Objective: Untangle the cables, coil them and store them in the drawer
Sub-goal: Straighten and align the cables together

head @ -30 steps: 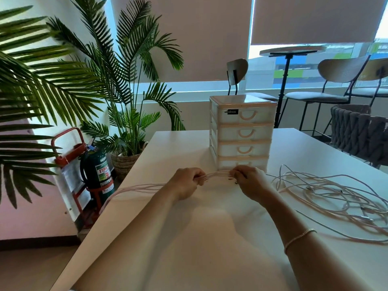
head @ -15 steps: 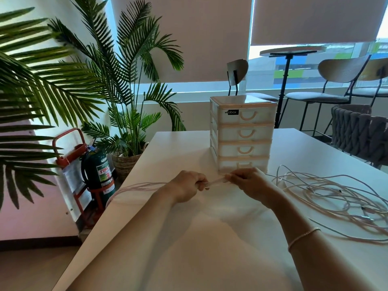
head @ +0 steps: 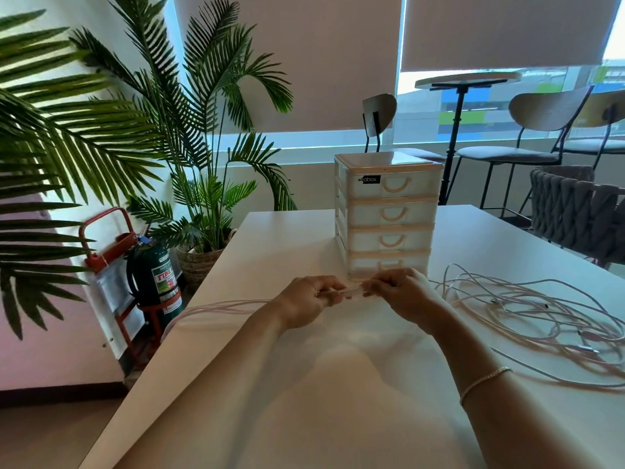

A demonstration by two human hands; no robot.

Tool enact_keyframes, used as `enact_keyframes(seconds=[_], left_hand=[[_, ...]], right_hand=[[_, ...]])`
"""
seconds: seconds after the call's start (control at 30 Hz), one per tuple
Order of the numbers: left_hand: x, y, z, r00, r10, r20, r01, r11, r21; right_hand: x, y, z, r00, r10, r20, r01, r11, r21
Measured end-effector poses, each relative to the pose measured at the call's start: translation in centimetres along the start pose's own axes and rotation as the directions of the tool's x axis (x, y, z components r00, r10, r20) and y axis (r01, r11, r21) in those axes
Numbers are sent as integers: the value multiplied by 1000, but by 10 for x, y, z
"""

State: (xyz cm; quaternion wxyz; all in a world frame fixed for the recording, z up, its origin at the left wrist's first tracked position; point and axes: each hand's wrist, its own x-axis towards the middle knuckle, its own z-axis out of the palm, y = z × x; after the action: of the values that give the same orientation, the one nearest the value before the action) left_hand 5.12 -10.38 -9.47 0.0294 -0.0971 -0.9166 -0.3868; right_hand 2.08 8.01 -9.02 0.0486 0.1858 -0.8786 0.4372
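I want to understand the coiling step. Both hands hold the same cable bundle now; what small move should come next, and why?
Probably the left hand should draw the strands hanging off the table's left edge inward while the right hand keeps its grip on the cable bundle. The loops trail loose, and all four drawers of the drawer unit are shut.

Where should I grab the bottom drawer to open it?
Hook fingers into the curved handle at the front middle of the bottom drawer, coming from the front, probably. The hands holding a cable bundle partly block it now.
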Motion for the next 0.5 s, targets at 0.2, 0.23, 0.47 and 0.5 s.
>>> enact_keyframes(seconds=[0.2,0.23,0.47,0.5], left_hand=[[4,0,11,989,-82,121,72,994,83],[5,1,13,986,-86,141,65,987,149],[-1,-2,8,997,-23,77,-1,956,295],[-2,-4,6,999,-10,53,-6,956,295]], right_hand=[[-2,-2,2,1000,-2,1,2,997,-76],[-3,-2,3,1000,-5,11,6,995,-101],[-3,-3,3,999,-21,-27,18,991,-135],[-2,-4,3,999,-27,-27,23,989,-149]])
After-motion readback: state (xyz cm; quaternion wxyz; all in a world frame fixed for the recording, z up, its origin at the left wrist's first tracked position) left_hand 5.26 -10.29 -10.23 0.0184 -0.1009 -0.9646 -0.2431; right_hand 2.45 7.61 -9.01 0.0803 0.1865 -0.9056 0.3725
